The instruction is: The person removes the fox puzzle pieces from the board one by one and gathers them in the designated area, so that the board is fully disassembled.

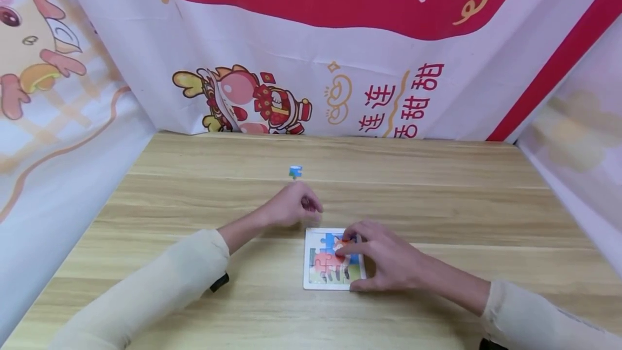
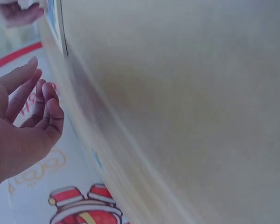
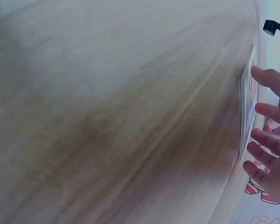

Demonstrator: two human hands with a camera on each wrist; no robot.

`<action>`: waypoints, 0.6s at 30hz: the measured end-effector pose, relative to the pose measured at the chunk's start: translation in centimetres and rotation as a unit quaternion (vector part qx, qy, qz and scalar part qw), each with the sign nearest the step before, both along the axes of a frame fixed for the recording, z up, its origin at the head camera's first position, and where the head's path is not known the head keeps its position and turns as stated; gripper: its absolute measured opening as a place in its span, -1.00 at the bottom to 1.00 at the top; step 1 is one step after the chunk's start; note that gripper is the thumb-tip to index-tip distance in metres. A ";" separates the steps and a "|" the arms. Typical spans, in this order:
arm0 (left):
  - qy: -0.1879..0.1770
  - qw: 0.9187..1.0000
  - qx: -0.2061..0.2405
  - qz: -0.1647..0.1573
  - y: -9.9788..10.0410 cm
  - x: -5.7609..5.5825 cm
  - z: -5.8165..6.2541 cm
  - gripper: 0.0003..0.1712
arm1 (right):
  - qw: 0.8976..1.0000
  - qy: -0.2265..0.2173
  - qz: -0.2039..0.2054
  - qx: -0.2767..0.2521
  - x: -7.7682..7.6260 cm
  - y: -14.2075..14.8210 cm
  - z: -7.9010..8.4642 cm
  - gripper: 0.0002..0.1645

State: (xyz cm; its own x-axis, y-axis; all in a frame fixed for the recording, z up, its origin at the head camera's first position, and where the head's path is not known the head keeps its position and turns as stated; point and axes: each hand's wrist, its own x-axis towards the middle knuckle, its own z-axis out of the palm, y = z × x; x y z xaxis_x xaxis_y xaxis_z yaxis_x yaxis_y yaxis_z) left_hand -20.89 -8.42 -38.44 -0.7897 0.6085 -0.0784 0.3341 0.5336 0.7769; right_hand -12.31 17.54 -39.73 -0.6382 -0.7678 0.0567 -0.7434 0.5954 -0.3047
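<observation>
A white-framed jigsaw puzzle [image 1: 307,263] with an orange animal picture lies on the wooden table. Its upper left corner shows pale backing among the fitted pieces. My right hand [image 1: 384,255] rests over the puzzle's right side, fingers spread above the picture and thumb by the lower right edge. The right wrist view shows the relaxed fingers beside the puzzle board [image 3: 246,102]. Just behind the puzzle's upper left corner hovers my left hand [image 1: 295,204], fingers loosely bent, holding nothing in the left wrist view. Beyond it lies a loose blue and green jigsaw piece [image 1: 295,171].
The wood-grain table [image 1: 233,301] reaches back to a white and red printed cloth [image 1: 291,31] with a cartoon dragon. Further printed cloths hang at the left [image 1: 97,139] and right [image 1: 578,123] sides.
</observation>
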 end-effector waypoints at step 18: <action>0.016 0.999 -0.003 -0.041 1.1 2.5 -1.9 -0.92 | 0.999 -0.052 -0.008 -0.011 0.3 0.6 -0.5 -0.23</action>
State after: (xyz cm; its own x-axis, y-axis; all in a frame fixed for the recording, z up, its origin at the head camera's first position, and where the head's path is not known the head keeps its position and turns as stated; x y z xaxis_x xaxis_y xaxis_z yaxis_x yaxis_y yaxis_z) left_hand -18.36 -7.29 -40.39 -0.7396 0.6707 -0.0566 0.4018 0.5074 0.7623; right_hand -12.03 18.10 -40.22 -0.6534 -0.7570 0.0057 -0.6974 0.5991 -0.3934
